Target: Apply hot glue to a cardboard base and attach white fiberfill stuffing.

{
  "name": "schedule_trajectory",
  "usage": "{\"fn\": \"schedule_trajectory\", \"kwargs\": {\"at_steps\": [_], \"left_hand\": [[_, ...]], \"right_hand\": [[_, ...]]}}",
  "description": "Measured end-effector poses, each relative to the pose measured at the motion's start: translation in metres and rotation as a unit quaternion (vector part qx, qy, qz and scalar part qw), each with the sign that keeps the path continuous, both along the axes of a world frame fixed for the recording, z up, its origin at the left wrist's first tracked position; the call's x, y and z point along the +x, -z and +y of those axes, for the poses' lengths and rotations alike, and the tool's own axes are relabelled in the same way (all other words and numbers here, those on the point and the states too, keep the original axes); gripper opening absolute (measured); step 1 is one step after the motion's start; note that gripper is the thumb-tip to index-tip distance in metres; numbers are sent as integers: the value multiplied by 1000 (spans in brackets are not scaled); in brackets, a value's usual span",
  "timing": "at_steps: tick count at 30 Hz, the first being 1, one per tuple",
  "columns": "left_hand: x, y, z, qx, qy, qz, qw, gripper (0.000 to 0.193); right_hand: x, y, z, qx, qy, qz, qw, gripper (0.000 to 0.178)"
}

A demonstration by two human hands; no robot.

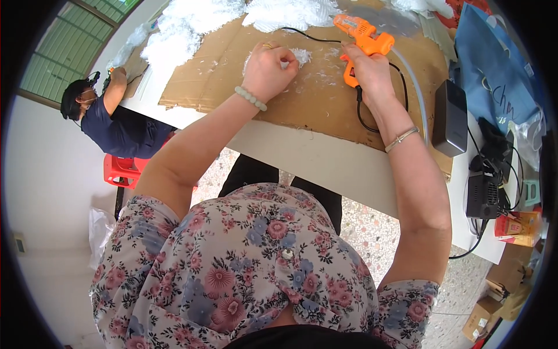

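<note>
My right hand (374,72) is wrapped round the handle of an orange hot glue gun (365,36), held above the cardboard with its nozzle toward the upper left. A long translucent stick (417,93) curves from the gun's back end down toward the table edge. To the left, my left hand (268,72) is closed, thumb and forefinger curled into a ring. Right behind it shows a small white fluffy piece (301,57); whatever its fingertips pinch is hidden. Beneath both hands lies a brown cardboard sheet (200,81) strewn with white shreds.
White fluffy heaps (192,26) line the far side. A black cord (308,38) crosses the cardboard. At right stand a dark box-shaped device (451,118), a blue bag (494,70) and a black adapter (482,195) with cables. Another person (125,125) works at the table's left end.
</note>
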State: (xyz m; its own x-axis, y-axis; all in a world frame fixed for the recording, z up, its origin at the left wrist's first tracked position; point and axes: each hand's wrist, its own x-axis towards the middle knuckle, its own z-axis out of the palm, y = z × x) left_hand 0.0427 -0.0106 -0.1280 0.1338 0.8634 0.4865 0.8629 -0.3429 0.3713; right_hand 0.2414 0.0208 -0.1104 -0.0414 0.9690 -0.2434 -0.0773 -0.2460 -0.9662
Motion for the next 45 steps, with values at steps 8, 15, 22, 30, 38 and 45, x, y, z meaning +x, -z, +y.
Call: {"fn": "schedule_trajectory", "kwargs": {"at_steps": [8, 15, 22, 30, 38, 45], "left_hand": [[0, -1, -1, 24, 9, 14, 1000, 7], [2, -8, 4, 135, 88, 213, 964, 7], [-8, -5, 9, 64, 46, 129, 988, 7], [-27, 7, 18, 19, -1, 106, 994, 4], [-14, -21, 8, 50, 25, -2, 998, 9], [-24, -20, 13, -235, 3, -175, 956, 40]], "right_hand": [[-6, 0, 1, -4, 4, 12, 1000, 17], [-13, -4, 1, 2, 7, 28, 1000, 16], [-17, -6, 1, 12, -1, 29, 1000, 16], [-19, -9, 1, 9, -25, 27, 999, 16], [-20, -9, -1, 14, -23, 31, 999, 18], [-23, -12, -2, 24, -24, 27, 999, 18]]}}
